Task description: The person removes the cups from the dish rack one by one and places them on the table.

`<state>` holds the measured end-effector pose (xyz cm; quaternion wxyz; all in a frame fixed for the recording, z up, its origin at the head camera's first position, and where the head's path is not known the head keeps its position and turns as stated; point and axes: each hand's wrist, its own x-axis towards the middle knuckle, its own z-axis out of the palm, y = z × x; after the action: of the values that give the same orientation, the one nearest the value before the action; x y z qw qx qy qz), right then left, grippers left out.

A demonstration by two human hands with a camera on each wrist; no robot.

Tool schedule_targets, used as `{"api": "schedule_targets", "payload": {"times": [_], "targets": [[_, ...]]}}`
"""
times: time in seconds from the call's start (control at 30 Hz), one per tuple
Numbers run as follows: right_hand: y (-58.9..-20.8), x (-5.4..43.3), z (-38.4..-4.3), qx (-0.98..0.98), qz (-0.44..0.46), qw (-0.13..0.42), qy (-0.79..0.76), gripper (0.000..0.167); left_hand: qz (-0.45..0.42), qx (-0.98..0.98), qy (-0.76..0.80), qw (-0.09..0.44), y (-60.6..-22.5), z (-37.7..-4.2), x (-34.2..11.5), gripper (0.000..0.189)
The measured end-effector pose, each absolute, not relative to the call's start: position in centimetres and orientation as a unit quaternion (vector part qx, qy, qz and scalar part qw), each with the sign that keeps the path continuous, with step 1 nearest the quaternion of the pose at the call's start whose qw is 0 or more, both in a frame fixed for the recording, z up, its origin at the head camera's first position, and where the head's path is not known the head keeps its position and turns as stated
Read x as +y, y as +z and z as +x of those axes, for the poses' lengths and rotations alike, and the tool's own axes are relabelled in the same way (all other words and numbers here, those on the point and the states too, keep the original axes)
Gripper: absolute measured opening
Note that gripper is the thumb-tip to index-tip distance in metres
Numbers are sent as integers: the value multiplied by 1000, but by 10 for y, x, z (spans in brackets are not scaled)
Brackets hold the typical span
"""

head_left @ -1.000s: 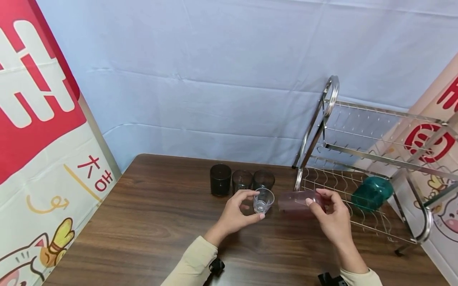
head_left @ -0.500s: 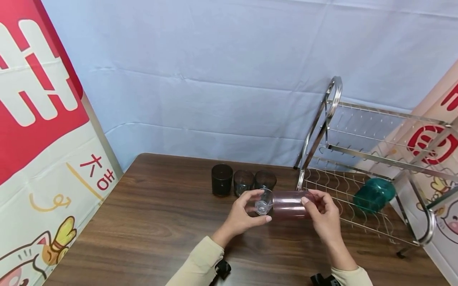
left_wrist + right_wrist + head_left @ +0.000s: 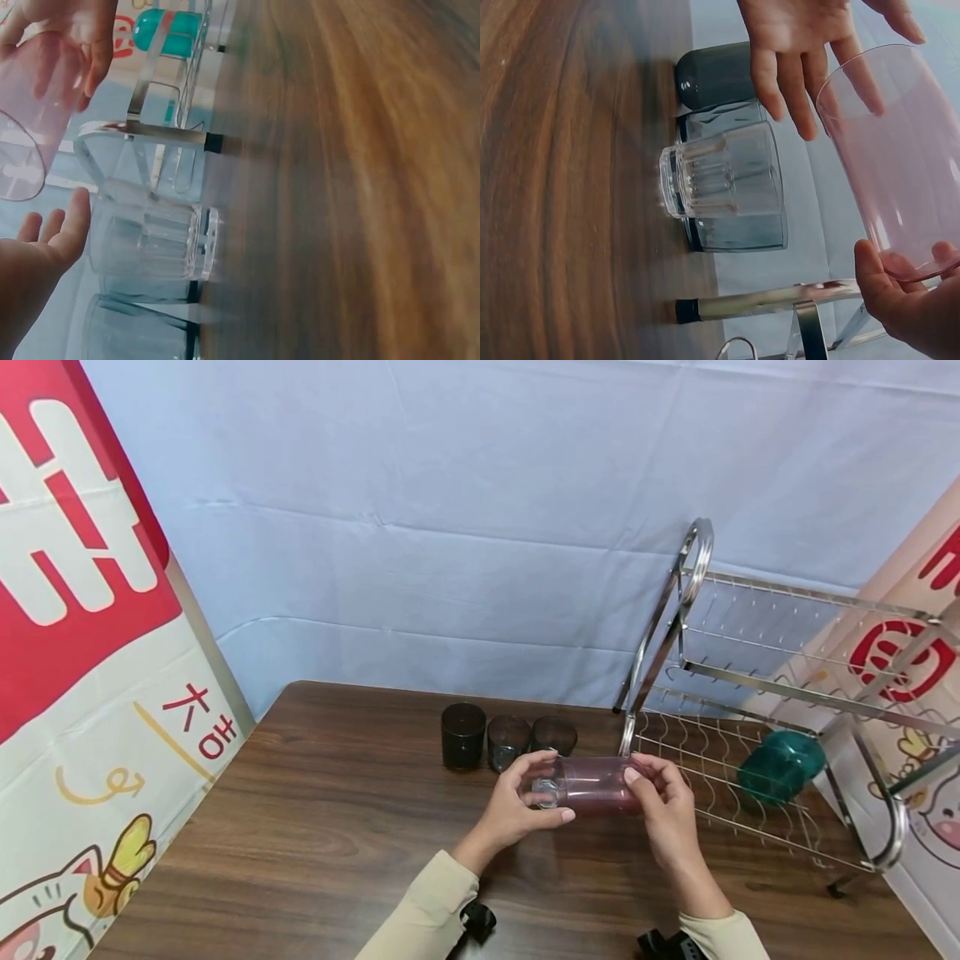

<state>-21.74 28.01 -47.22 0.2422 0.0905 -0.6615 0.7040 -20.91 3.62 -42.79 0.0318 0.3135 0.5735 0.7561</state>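
Observation:
My right hand [image 3: 663, 814] grips a see-through pink cup [image 3: 596, 781] near its base. The cup lies sideways in the air, its mouth pointing left. My left hand [image 3: 517, 814] is at that mouth with fingers spread; in the right wrist view its fingers [image 3: 801, 82] are fairly straight, and one shows through the cup's wall. A small clear glass [image 3: 724, 172] stands upright on the table, below and behind the hands. From the head camera this glass is partly covered by the left hand and the pink cup.
Behind the hands stand a black glass [image 3: 462, 737] and two smoky grey glasses [image 3: 508, 739] in a row. To the right is a two-tier metal dish rack [image 3: 697, 672], with a teal cup [image 3: 780, 766] lying on its lower tier. Cloth hangs behind the table.
The right hand has brought the pink cup leftward, up to the left hand. The left hand has shifted slightly right, away from its earlier place around the clear glass.

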Motion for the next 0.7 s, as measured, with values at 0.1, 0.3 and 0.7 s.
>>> {"api": "schedule_targets", "payload": {"times": [0.1, 0.3, 0.7], "targets": [[-453, 264, -207, -647, 89, 235, 720, 26, 315, 558, 767, 31, -429, -210, 39, 68], [-429, 245, -192, -623, 89, 223, 745, 22, 311, 561, 767, 24, -429, -211, 41, 64], [-435, 250, -193, -637, 121, 198, 736, 28, 322, 569, 756, 30, -423, -209, 33, 61]]}}
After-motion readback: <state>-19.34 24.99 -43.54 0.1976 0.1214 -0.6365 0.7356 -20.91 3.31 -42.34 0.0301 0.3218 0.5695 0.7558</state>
